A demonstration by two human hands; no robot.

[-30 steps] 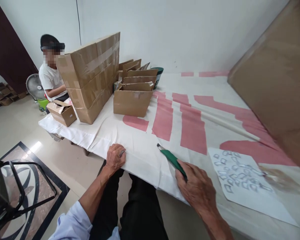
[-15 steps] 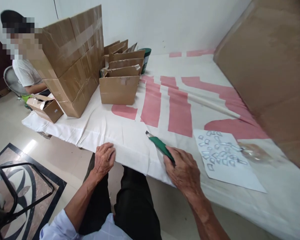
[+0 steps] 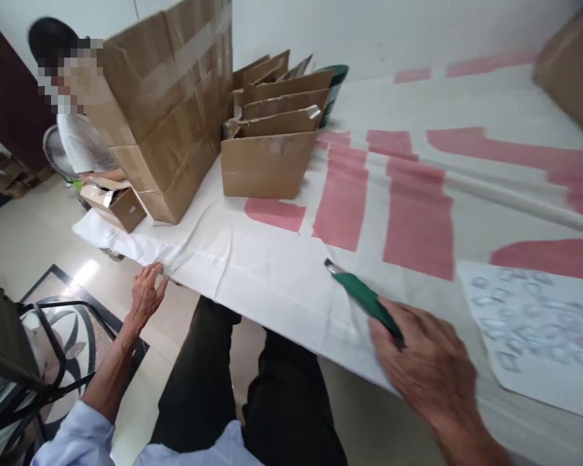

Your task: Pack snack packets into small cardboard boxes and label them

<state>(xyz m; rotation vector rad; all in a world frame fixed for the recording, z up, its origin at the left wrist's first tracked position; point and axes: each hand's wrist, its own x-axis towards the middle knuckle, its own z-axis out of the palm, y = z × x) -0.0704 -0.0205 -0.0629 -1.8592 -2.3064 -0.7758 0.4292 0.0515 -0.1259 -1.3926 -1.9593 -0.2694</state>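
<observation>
My right hand (image 3: pixel 430 362) rests at the near edge of the table, its thumb and fingers closed on the rear of a green-handled utility knife (image 3: pixel 362 296). The knife's short metal tip points away to the left over the white cloth (image 3: pixel 267 265). Beside this hand, on the right, lies a white sheet (image 3: pixel 534 385) with several small clear pieces on it, blurred. Farther left, my left hand (image 3: pixel 147 296) is at the cloth's edge, empty, with its fingers loosely apart; whether it touches the cloth I cannot tell.
Stacked taped cartons (image 3: pixel 160 123) stand at the back left, near a small open box (image 3: pixel 121 207). Open cardboard boxes (image 3: pixel 267 165) and a green tub (image 3: pixel 337 90) are behind the knife. A person (image 3: pixel 85 142) sits beyond the stack. A folding chair (image 3: pixel 53 349) stands at lower left.
My left hand has moved left along the table edge, and its fingers have loosened. The view has swung left, so the right hand with the knife appears farther right.
</observation>
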